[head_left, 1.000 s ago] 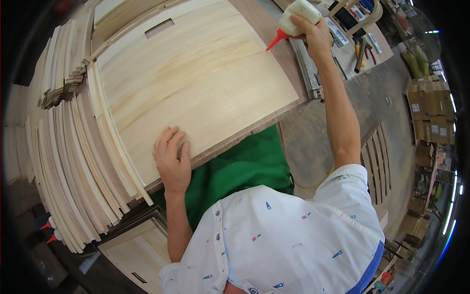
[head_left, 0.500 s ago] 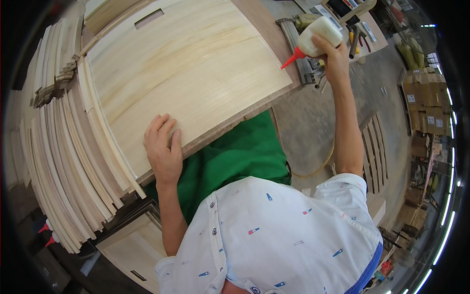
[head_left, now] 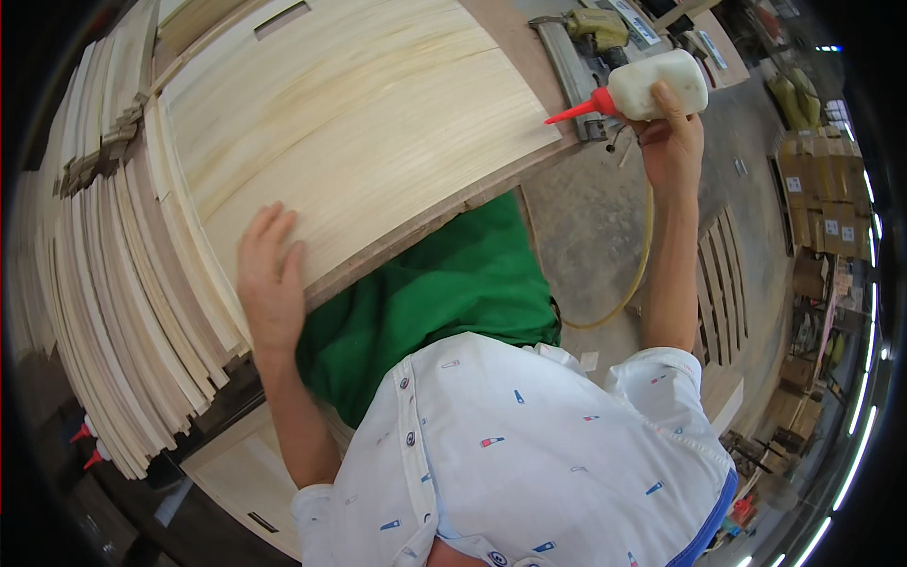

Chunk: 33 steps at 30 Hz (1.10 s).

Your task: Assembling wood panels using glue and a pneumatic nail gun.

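Observation:
A pale wooden panel [head_left: 378, 123] with a slot near its far edge lies on the workbench in front of me. My left hand [head_left: 271, 265] rests near the panel's near left corner, fingers apart and slightly blurred, holding nothing. In my right hand [head_left: 673, 142] is a white glue bottle [head_left: 669, 83] with a red nozzle. The bottle is tilted nearly sideways, its tip pointing left beside the panel's right edge. Whether the tip touches the wood I cannot tell.
Stacked wooden strips [head_left: 132, 321] fill the left side. A nail gun [head_left: 595, 33] lies beyond the bottle on the bench. A yellow hose [head_left: 628, 298] hangs at the right. Another slotted panel [head_left: 250, 472] stands low at the left. Cardboard boxes [head_left: 822, 189] are piled far right.
My left hand has slid left toward the panel's corner. My right hand has moved right and slightly down, and the bottle has tipped closer to level.

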### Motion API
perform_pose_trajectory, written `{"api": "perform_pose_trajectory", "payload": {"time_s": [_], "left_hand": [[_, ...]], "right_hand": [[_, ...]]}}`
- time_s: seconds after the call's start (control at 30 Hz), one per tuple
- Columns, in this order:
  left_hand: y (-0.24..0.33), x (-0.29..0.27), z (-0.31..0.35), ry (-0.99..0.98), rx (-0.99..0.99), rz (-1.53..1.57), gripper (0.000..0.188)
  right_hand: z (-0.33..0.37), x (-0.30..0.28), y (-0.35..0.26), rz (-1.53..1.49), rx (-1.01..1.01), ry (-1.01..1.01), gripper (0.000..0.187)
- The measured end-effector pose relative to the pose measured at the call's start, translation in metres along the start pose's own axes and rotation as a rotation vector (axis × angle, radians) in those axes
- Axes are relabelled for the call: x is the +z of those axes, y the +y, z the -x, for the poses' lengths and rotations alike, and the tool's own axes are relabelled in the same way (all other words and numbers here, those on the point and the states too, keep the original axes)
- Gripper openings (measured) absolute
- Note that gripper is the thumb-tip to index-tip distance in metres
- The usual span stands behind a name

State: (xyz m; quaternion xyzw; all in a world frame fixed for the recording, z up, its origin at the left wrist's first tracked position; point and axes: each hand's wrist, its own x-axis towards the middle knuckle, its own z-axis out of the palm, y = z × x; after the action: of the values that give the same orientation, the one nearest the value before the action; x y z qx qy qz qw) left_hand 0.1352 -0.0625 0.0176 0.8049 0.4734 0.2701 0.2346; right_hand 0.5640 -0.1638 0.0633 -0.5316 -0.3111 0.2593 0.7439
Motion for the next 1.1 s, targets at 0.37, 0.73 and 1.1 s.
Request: {"api": "perform_pose_trajectory", "payload": {"time_s": [0.37, 0.73, 1.1], "left_hand": [[-0.066, -0.068, -0.028, -0.077, 0.071, -0.364, 0.046], [-0.078, -0.063, -0.024, -0.142, 0.026, -0.358, 0.056], [-0.07, -0.06, -0.026, -0.151, 0.013, -0.35, 0.055]], "right_hand": [[0.104, 0.179, 0.055, -0.349, 0.45, -0.512, 0.046], [0.152, 0.263, 0.072, -0.245, 0.432, -0.738, 0.06], [0.133, 0.231, 0.072, -0.215, 0.421, -0.665, 0.062]]}}
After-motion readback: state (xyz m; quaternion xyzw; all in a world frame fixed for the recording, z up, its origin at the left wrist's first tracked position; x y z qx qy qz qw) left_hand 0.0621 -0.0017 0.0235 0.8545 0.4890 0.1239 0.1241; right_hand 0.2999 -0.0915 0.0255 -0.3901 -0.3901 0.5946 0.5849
